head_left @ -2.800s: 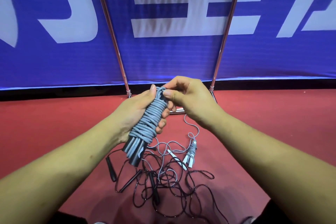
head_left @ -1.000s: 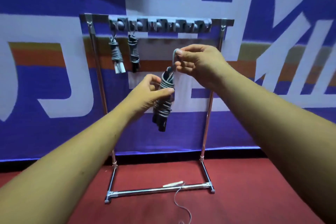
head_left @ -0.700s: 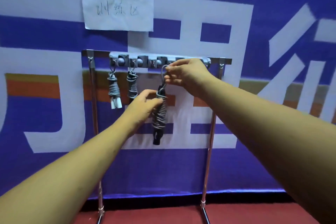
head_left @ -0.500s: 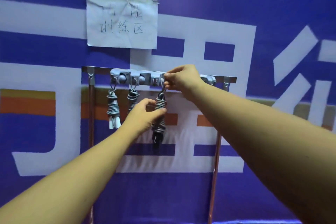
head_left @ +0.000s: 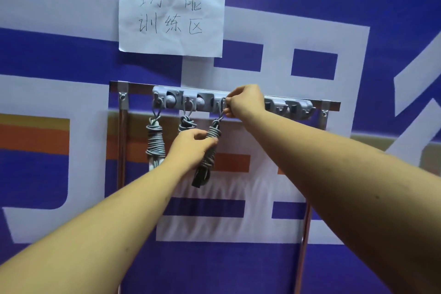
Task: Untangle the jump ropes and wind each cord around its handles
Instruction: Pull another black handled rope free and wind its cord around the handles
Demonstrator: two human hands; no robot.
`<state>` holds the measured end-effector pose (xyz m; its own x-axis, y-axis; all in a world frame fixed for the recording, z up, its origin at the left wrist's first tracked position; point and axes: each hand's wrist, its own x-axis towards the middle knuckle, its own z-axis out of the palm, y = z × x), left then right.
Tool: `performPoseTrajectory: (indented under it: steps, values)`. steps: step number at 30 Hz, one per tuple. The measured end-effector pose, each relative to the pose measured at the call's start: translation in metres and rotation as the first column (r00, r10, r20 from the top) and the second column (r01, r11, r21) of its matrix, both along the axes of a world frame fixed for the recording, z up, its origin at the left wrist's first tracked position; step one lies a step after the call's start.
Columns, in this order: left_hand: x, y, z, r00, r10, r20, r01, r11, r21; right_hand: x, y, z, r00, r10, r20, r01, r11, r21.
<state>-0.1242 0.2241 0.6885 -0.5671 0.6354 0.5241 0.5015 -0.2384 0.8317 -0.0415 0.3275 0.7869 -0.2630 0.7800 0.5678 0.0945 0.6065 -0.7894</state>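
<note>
A grey jump rope wound round black handles [head_left: 207, 162] hangs under the grey hook strip [head_left: 207, 102] of a metal rack. My left hand [head_left: 191, 144] grips the wound bundle near its top. My right hand [head_left: 243, 105] pinches the rope's top loop at the third hook. Two other wound ropes hang to the left: one with white handles [head_left: 155, 143] on the first hook, and one [head_left: 187, 123] on the second hook, mostly hidden behind my left hand.
The rack's chrome posts [head_left: 121, 145] stand left and right, with free hooks [head_left: 296, 108] on the right part of the strip. A handwritten paper sign [head_left: 171, 16] is taped to the blue and white banner behind.
I have risen from the tangled ropes on the floor and lifted the wound bundle to the rack. My right hand has brought its loop up to the third hook.
</note>
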Motion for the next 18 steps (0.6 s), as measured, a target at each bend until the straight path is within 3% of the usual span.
performPoseTrajectory:
  steps: [4,11,18]
  values:
    - [-0.009,0.008,0.001,1.0,0.001,-0.009,-0.001,1.0,-0.009,-0.014,0.012,-0.001,0.997,-0.069,-0.026,0.07,0.997,0.025]
    - [-0.02,0.013,-0.021,1.0,0.008,0.03,-0.006,0.998,-0.061,-0.013,0.017,-0.025,0.998,0.013,0.062,-0.012,1.0,-0.014]
    - [-0.017,-0.008,-0.081,0.981,-0.073,0.182,0.104,0.98,-0.171,0.024,-0.002,-0.13,0.982,0.072,0.176,-0.042,0.985,-0.169]
